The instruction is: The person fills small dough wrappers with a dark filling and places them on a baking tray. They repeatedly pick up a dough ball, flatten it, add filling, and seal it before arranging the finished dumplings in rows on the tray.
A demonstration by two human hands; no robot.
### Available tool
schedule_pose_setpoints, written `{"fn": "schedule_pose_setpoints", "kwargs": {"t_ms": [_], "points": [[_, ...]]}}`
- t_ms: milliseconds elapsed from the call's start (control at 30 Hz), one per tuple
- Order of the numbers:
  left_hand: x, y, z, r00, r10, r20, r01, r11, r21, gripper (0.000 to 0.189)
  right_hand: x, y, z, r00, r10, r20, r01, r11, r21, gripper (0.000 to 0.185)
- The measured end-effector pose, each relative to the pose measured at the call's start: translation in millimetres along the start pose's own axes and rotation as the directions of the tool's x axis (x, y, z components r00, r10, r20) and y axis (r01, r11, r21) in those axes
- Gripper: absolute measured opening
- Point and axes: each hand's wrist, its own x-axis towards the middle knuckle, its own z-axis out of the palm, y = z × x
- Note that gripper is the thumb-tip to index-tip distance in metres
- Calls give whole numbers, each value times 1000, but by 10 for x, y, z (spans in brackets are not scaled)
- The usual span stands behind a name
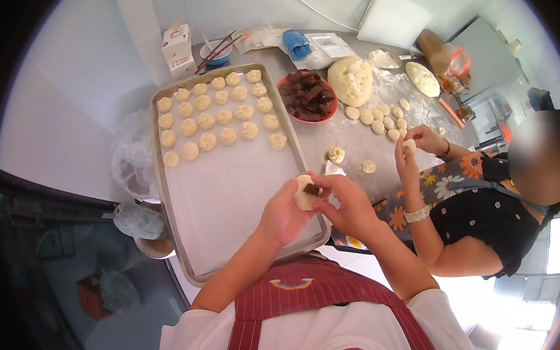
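My left hand (pixel 282 215) holds a flattened dough round (pixel 304 198) with a dark brown block of filling (pixel 311 189) on it. My right hand (pixel 345 202) pinches the round's right edge beside the filling. Both hands are over the lower right of a metal tray (pixel 169 219) lined with white paper. Rows of pleated buns (pixel 206 121) lie on its far part. Right of the tray, a red bowl (pixel 332 113) holds dark brown blocks (pixel 306 95). Two pleated buns, one at the left (pixel 336 155) and one at the right (pixel 368 166), rest on the table near my right hand.
A co-worker (pixel 471 203) at the right shapes a dough piece (pixel 409 145). Small dough balls (pixel 376 117), a large dough mass (pixel 351 81) and another dough piece (pixel 422 79) lie on the floured metal table (pixel 316 142). Chopsticks (pixel 216 52) cross a blue-and-white bowl (pixel 219 59) behind the tray.
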Motion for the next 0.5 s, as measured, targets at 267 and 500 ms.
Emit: {"fn": "schedule_pose_setpoints", "kwargs": {"t_ms": [267,500], "points": [[-85,-42,52,998,-51,22,50,998,25,41,-96,28,71,955,-278,-102,252,944,-215,24],[-213,-57,-64,997,-50,53,44,994,97,36,-131,-187,55,952,-305,19,298,913,-278,16]]}}
